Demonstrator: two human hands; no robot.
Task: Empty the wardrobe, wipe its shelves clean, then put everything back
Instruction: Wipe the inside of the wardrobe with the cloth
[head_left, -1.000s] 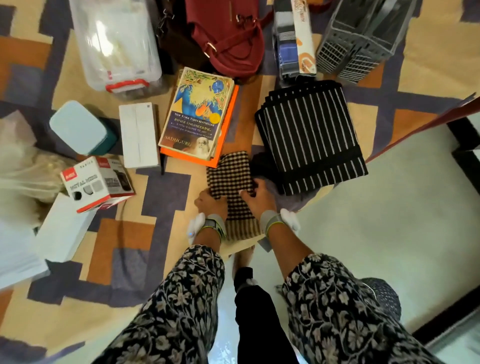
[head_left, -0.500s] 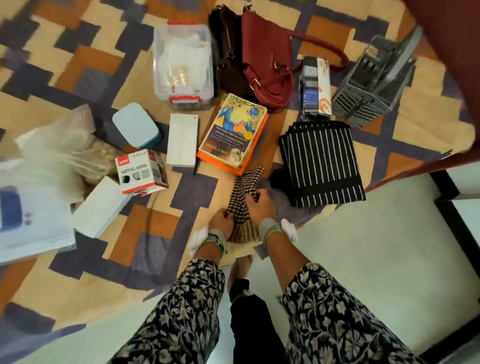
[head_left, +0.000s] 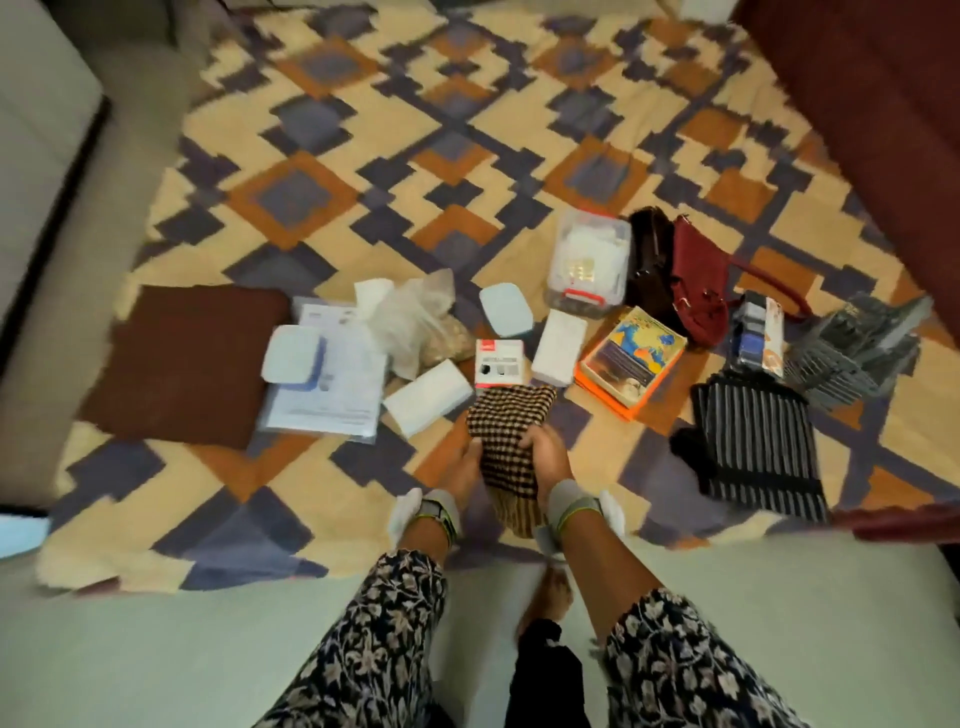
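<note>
Brown-and-black checked cloth (head_left: 511, 428) sat bunched between both hands in the lower middle of the frame, above the near edge of the patterned rug (head_left: 363, 156). The left hand (head_left: 464, 464) gripped its left side and the right hand (head_left: 546, 456) its right side, fingers curled into the fabric, the two hands close together with the cloth between them. A grey band with a white pad showed at each wrist, and flowered sleeves ran down to the bottom edge of the frame.

Other things lay spread on the rug beyond the hands. Just above the cloth stood a small red-and-white box (head_left: 500, 364), with a flat white box (head_left: 558, 340) to its right and another white box (head_left: 426, 397) to its left. Right of centre lay a book with an orange edge (head_left: 631, 358), and further right a folded black striped cloth (head_left: 758, 452). Behind these were a clear plastic tub with a red latch (head_left: 589, 265), a dark brown bag (head_left: 649, 254) and a red handbag (head_left: 696, 280) side by side. A grey slatted crate (head_left: 852, 353) lay at the far right, a blue-and-orange carton (head_left: 756, 332) just beside it. Left of centre sat a crumpled plastic bag (head_left: 415, 317), papers in a clear sleeve (head_left: 327, 389) and a brown square mat (head_left: 182, 364). Pale floor (head_left: 156, 649) filled the lower part of the frame. Much of the picture was blurred.
</note>
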